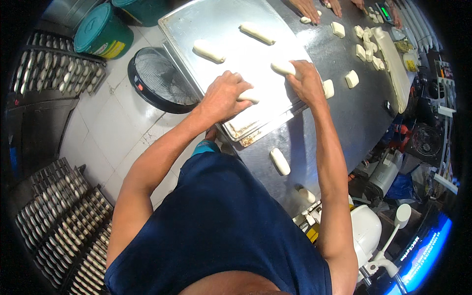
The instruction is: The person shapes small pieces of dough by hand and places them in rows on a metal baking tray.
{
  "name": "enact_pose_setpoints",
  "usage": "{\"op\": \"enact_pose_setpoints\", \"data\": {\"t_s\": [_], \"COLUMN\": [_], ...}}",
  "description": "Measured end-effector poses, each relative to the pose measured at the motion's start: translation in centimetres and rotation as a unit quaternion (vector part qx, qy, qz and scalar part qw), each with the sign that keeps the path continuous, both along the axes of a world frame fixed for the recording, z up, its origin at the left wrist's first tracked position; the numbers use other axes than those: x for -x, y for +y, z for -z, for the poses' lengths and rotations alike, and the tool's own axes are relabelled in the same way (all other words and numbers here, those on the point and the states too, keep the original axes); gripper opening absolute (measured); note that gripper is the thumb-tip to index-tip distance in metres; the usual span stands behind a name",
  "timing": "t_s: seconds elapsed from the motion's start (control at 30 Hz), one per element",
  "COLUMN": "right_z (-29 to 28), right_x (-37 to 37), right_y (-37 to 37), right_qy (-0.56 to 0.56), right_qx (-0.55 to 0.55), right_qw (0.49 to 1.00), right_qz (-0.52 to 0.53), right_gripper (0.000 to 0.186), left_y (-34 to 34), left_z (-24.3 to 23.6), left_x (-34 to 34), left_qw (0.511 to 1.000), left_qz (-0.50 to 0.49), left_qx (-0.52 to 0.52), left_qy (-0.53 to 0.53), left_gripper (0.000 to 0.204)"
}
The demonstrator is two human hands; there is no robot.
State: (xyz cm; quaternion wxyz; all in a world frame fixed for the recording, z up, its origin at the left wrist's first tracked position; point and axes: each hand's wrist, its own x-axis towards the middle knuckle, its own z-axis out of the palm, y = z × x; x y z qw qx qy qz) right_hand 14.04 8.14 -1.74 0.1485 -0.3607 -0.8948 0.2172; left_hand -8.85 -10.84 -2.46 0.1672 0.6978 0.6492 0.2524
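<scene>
A shiny metal baking tray lies on top of another on the steel table, with two pale dough logs, one at the left and another farther back. Low over its near part, my left hand is closed around a third dough log, which pokes out past the fingers. My right hand grips a further dough log near the tray's right edge. Whether either log touches the tray is hard to tell. Two more logs, one and another, rest on the table nearer to me.
Cut dough pieces and a long dough strip lie on the steel table to the right. Another person's hands work at the far side. Left are a floor fan, green buckets and racks of shaped dough.
</scene>
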Motion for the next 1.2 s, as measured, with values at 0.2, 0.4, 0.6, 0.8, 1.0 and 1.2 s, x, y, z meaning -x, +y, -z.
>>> {"op": "enact_pose_setpoints", "data": {"t_s": [0.2, 0.4, 0.6, 0.8, 1.0, 1.2], "right_z": [-3.3, -0.1, -0.6, -0.5, 0.2, 0.6], "right_x": [2.8, 12.5, 13.3, 13.2, 12.9, 13.5], "right_y": [1.4, 5.0, 6.5, 5.6, 4.1, 4.4], "right_qy": [-0.06, 0.023, -0.015, 0.093, 0.156, 0.159], "right_qx": [0.039, -0.075, 0.036, -0.094, -0.13, -0.123], "right_qw": [0.996, 0.996, 0.997, 0.989, 0.977, 0.979], "right_qz": [0.043, -0.051, -0.062, -0.064, -0.062, -0.045], "right_gripper": [0.067, 0.058, 0.046, 0.043, 0.014, 0.012], "left_y": [0.0, 4.0, 4.6, 5.7, 14.2, 16.4], "left_z": [-1.5, -0.8, -1.1, -0.6, -0.1, 1.7], "left_x": [4.9, 13.0, 12.7, 12.6, 10.7, 10.1], "left_qw": [0.994, 0.998, 0.998, 0.998, 0.989, 0.991], "left_qz": [-0.028, 0.008, -0.025, -0.022, 0.007, 0.014], "left_qx": [-0.097, -0.029, -0.026, -0.052, -0.149, -0.127], "left_qy": [-0.038, 0.057, -0.056, 0.025, -0.019, -0.041], "left_gripper": [0.071, 0.06, 0.047, 0.051, 0.044, 0.033]}}
